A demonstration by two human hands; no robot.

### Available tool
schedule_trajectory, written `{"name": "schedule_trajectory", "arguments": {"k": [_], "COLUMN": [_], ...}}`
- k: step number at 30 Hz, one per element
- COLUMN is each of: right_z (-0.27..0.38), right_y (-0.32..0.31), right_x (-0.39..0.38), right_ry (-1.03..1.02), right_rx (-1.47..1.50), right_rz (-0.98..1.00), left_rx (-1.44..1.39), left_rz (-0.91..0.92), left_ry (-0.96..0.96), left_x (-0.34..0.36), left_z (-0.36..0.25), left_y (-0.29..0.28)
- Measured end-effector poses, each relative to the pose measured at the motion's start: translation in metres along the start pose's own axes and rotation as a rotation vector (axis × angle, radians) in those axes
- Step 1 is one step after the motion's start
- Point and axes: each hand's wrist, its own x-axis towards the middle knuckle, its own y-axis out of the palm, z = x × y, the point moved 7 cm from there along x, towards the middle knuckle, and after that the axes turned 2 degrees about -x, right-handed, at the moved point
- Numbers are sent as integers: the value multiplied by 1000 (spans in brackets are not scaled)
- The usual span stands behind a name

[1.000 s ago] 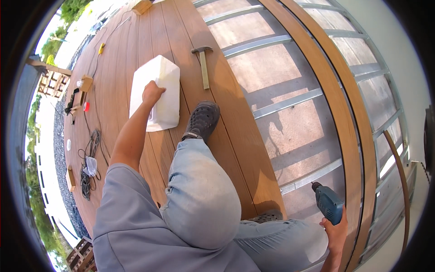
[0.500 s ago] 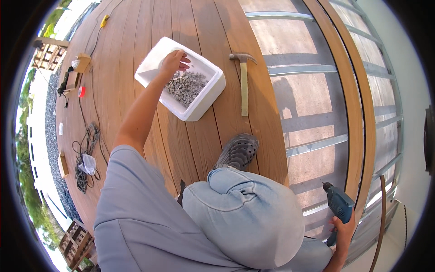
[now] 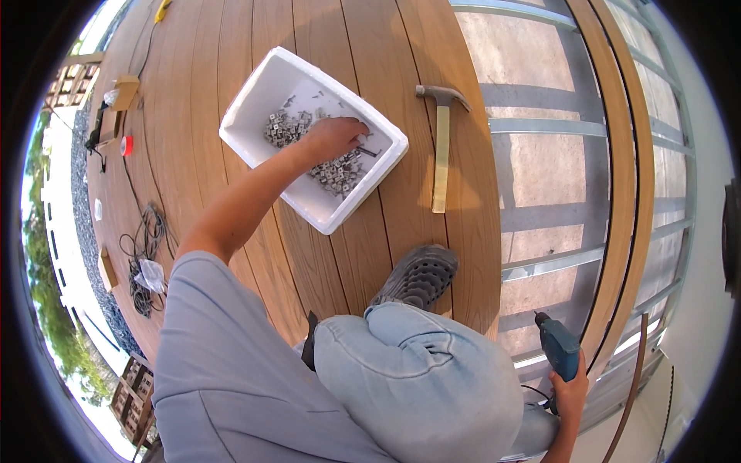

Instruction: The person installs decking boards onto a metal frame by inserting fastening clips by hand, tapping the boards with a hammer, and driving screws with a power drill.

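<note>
My left hand (image 3: 336,139) reaches into a white foam box (image 3: 266,147) on the deck boards. Its fingers are bent together over small grey metal clips (image 3: 340,176) heaped on the bottom; whatever they pinch is hidden. A short dark piece, perhaps a screw (image 3: 367,151), shows beside the fingertips. At the lower right, my right hand (image 3: 569,388) is closed around the handle of a blue-green power drill (image 3: 559,346). The drill points up and away from me, over the open metal frame.
A claw hammer (image 3: 441,150) lies right of the box, beyond my grey clog (image 3: 417,276). Farther right, metal joists (image 3: 548,127) span a gap beside long boards (image 3: 610,177). Coiled cable (image 3: 147,239), red tape (image 3: 126,146) and a cardboard box (image 3: 126,91) lie left.
My left hand has gone from above the box's far side down among the clips, toward its right side. The view has shifted slightly. My right hand still holds the drill.
</note>
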Motion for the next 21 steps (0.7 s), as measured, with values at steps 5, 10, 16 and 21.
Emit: {"name": "schedule_trajectory", "arguments": {"k": [5, 10, 16, 21], "right_z": [-17, -20, -24, 4], "right_y": [5, 12, 15, 12], "right_x": [5, 7, 5, -6], "right_ry": [-46, 0, -92, -85], "right_rx": [-60, -58, -99, -112], "right_rz": [-12, 24, -4, 21], "left_rx": [89, 173, 289, 397], "left_rz": [42, 3, 43, 193], "left_ry": [-92, 111, 74, 110], "left_x": [5, 4, 5, 15], "left_z": [-2, -9, -18, -9], "left_y": [10, 18, 16, 22]}}
